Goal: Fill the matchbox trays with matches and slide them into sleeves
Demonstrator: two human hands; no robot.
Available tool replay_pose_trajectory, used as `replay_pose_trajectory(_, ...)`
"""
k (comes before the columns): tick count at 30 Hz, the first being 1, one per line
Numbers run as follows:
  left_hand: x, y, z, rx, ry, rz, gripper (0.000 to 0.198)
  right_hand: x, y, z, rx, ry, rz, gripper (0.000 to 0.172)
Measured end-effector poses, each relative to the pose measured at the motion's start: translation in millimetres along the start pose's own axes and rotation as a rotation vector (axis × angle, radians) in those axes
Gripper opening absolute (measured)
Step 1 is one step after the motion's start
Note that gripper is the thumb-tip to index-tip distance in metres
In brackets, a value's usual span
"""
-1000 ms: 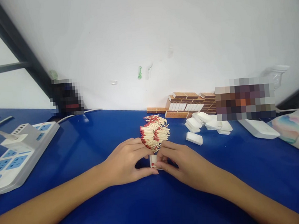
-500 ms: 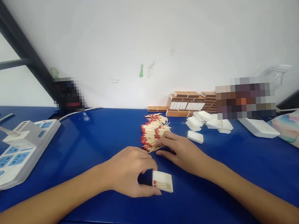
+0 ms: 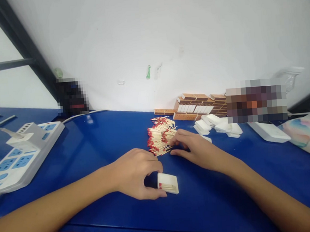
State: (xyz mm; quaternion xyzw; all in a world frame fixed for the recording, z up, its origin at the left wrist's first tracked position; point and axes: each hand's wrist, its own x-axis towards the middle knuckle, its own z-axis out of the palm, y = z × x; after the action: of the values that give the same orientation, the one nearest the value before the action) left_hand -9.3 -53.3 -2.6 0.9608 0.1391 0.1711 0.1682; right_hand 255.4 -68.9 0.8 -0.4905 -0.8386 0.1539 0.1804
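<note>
My left hand (image 3: 136, 173) curls round the left end of a small white matchbox tray (image 3: 168, 183) that lies on the blue table (image 3: 99, 148) and holds a few red-tipped matches. My right hand (image 3: 197, 148) reaches to the pile of red-tipped matches (image 3: 160, 136) behind it, its fingertips pinched at the pile's right edge. Whether any match is gripped is too small to tell.
Several empty white trays (image 3: 216, 125) lie right of the pile, with stacked brown matchbox sleeves (image 3: 196, 106) against the white wall. A white power strip (image 3: 19, 153) sits at the left. A flat white box (image 3: 267, 132) and a pastel item (image 3: 307, 133) lie at the right.
My right hand left the tray and went back to the match pile. My left hand drew the tray toward me and keeps hold of it.
</note>
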Motion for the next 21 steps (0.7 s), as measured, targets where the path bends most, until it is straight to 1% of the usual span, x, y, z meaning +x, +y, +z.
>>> replay_pose_trajectory(3, 0, -1, -0.3, -0.001, 0.007, -0.004, 0.035, 2, 2, 3, 0.048, -0.039, 0.004, 0.009)
replay_pose_trajectory(6, 0, -2, -0.6, -0.001, 0.009, -0.001, 0.034, 3, -1, 5, 0.043, -0.065, 0.018, 0.011)
replay_pose_trajectory(11, 0, -5, -1.1, 0.02, 0.007, -0.006, 0.034, -1, -5, -1, -0.014, -0.113, 0.048, 0.015)
replay_pose_trajectory(13, 0, -8, -1.7, 0.036, 0.019, -0.025, 0.035, -4, -3, -6, -0.029, -0.104, 0.06, 0.016)
replay_pose_trajectory(17, 2, -12, -3.2, 0.08, 0.03, -0.096, 0.035, -9, 2, -16, -0.032, -0.04, 0.069, 0.015)
replay_pose_trajectory(19, 3, -14, -3.1, 0.102, 0.03, -0.138, 0.036, -11, -3, -16, -0.008, -0.006, 0.042, 0.014)
replay_pose_trajectory(21, 3, -14, -2.0, 0.11, 0.039, -0.165, 0.036, -11, -14, -12, 0.029, 0.01, 0.016, 0.013)
